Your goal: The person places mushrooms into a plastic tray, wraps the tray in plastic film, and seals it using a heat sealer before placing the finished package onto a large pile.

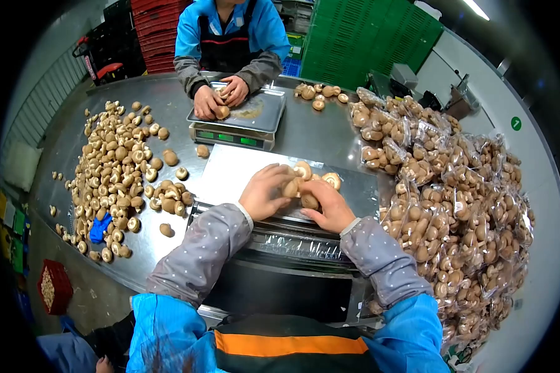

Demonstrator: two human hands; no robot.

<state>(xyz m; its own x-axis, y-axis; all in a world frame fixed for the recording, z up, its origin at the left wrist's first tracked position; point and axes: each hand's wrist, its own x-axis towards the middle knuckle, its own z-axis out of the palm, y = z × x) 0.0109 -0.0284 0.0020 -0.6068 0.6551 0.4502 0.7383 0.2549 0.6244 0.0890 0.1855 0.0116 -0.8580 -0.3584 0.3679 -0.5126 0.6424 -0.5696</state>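
Both my hands are cupped round a small group of brown mushrooms (303, 170) on the flat metal plate of a wrapping machine (361, 186). My left hand (265, 191) curves against the mushrooms on the left side, its fingers bent over them. My right hand (330, 206) closes in from the right, thumb and fingers around a mushroom (309, 201). One pale-gilled mushroom (331, 180) lies just beyond my right fingers. Clear film shows along the machine's front edge (292, 242).
Across the table, a co-worker (230, 37) holds mushrooms on a scale (255, 118). A large heap of loose mushrooms (115, 168) and a blue object (100, 228) are left. Bagged mushrooms (442, 217) are piled right. Green crates (367, 43) stand behind.
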